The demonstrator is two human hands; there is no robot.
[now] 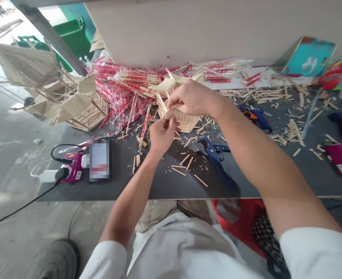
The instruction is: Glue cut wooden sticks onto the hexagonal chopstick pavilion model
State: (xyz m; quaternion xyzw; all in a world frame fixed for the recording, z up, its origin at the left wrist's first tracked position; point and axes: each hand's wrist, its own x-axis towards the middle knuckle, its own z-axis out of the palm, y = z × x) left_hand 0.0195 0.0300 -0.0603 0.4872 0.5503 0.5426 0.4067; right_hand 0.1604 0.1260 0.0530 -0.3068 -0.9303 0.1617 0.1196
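Observation:
A small model (pixel 185 123) built from pale wooden sticks, with upswept roof-like corners, sits on the dark tabletop under both hands. My left hand (pixel 163 134) is closed at its near left edge, thumb and fingers pinching it. Reaching over from the right, my right hand (pixel 192 99) is closed too, its fingertips pressed together on the upper edge of the model. Whether a separate small piece lies between those fingertips is hidden. Just beyond stands another pale stick section (pixel 163 86). Blue cutting pliers (pixel 217 161) lie closer to me, among short cut sticks (pixel 178 167).
Red-and-clear wrapped chopsticks (pixel 109 75) pile up along the wall. A larger stick-built model (pixel 69 104) occupies the left side. A magenta power strip (pixel 73 166) and a phone (pixel 99 161) lie front left. A blue-and-orange tool (pixel 256 118) rests right, near scattered offcuts (pixel 294 131).

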